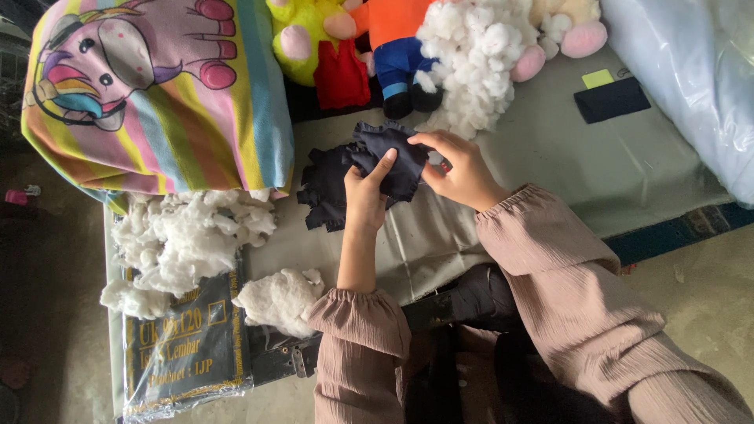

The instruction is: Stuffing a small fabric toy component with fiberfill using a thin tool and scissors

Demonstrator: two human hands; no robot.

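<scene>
Both my hands hold a small dark navy fabric piece (393, 149) with ragged edges, just above a grey-green table cover (550, 149). My left hand (365, 192) grips its lower left side, thumb on top. From the right, my right hand (459, 169) pinches its upper edge with fingers curled over it. A pile of similar dark fabric pieces (322, 188) lies under and to the left of the held one.
White stuffing (184, 235) lies in clumps at the left, and more stuffing (475, 55) sits at the back. A striped unicorn pillow (157, 86), plush toys (353, 47), a wrapped dark packet (188, 353), a dark cloth patch (611, 100) and a clear plastic bag (691, 71) surround the work area.
</scene>
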